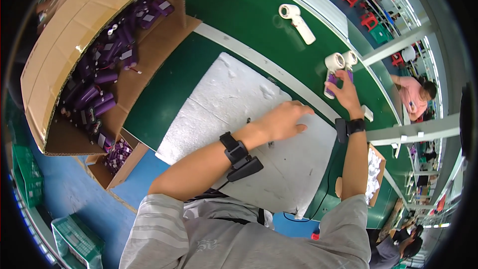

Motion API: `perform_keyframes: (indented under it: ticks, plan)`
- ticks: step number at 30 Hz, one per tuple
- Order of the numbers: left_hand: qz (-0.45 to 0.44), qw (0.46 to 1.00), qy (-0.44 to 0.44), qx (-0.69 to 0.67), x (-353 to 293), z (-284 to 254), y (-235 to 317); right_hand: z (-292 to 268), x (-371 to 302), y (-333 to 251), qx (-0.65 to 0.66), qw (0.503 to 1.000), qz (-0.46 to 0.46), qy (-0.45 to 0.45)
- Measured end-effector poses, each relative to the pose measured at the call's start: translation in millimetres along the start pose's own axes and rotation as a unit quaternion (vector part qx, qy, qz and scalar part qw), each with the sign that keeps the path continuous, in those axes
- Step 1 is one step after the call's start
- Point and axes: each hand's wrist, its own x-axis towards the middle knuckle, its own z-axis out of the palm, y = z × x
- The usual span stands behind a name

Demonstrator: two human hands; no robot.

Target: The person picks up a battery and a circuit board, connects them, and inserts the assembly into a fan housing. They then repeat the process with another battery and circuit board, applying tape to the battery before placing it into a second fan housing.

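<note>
Grey shirt (244,244) fabric fills the lower edge below the left hand (283,122), its thumb and fingers apart over a white foam slab (214,107), while the right hand (344,91) curls at a white-and-purple handheld fan (330,78) on the green bench (244,12), whether clamped impossible to tell.

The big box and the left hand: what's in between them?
In the head view, a strip of green table, then white foam, lies between the big box and the left hand.

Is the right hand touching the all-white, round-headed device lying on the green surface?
Apart: the head view plainly shows green surface between the right hand and the white device.
</note>
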Motion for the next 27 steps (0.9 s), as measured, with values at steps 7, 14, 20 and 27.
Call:
perform_keyframes:
  ticks: [7, 14, 20, 27]
  plan:
    - [-0.003, 0.999, 0.035, 0.000, 2, -5, 2, 29, 85, -19, -0.014, 0.990, -0.093, 0.101]
    - [-0.049, 0.992, 0.114, 0.008, 10, -21, -2, 69, 119, -33, -0.051, 0.996, -0.053, 0.057]
    - [-0.071, 0.974, 0.215, 0.020, 10, -32, -5, 32, 22, -91, -0.166, 0.961, -0.208, 0.075]
    - [-0.143, 0.893, 0.406, 0.135, 1, -105, 4, 10, -106, -128, -0.029, 0.978, -0.191, 0.083]
